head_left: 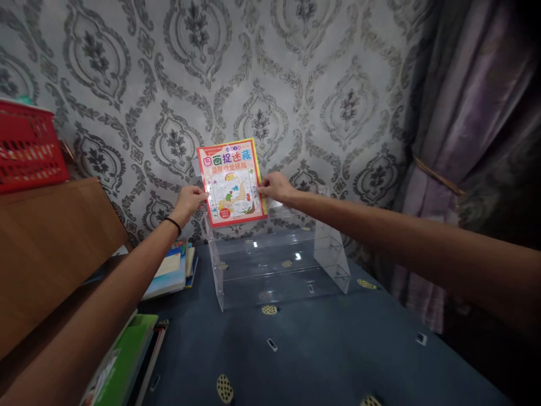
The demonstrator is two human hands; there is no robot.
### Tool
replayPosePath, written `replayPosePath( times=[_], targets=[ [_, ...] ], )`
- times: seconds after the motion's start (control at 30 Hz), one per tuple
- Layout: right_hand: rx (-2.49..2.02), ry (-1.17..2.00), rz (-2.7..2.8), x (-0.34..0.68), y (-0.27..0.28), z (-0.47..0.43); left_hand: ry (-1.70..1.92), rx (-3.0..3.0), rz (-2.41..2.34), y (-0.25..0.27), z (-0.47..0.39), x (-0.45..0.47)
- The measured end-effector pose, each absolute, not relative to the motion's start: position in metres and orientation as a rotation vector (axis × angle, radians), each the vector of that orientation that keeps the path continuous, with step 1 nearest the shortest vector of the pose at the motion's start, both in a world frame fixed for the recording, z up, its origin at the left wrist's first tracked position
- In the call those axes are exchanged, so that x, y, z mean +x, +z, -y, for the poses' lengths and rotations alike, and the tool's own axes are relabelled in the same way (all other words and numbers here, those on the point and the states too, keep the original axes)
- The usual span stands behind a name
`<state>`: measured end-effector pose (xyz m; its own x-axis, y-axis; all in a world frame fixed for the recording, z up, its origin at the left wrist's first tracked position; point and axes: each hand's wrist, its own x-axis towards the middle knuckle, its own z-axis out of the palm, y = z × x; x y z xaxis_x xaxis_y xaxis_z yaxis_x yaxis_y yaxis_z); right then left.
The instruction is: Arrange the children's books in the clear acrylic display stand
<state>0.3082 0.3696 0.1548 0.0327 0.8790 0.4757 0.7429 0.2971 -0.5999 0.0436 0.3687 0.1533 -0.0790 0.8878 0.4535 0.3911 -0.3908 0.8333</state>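
A children's picture book [231,183] with a red border and colourful Chinese lettering stands upright at the top of a clear acrylic rack [270,277]. My left hand [190,204] pinches its left edge, a dark band round the wrist. With fingers closed, my right hand [274,187] grips the opposite edge, where a yellow strip shows behind the cover. The tiered rack stands on a dark blue patterned cloth. Whether the book's lower edge rests on the top tier, I cannot tell.
Books lie stacked left of the rack [171,273], with green-covered ones [129,355] nearer me. A red basket [31,146] sits on a brown wooden piece [59,242] at left. Patterned wallpaper rises behind; a tied curtain [448,169] hangs at right.
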Motion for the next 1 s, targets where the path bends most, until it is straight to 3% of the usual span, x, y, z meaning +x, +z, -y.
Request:
replayPosePath(
  times=[1.0],
  targets=[
    [-1.513, 0.073, 1.802, 0.308, 0.154, -0.372, 1.427, 2.032, -1.453, 0.143, -0.372, 0.038]
  ],
)
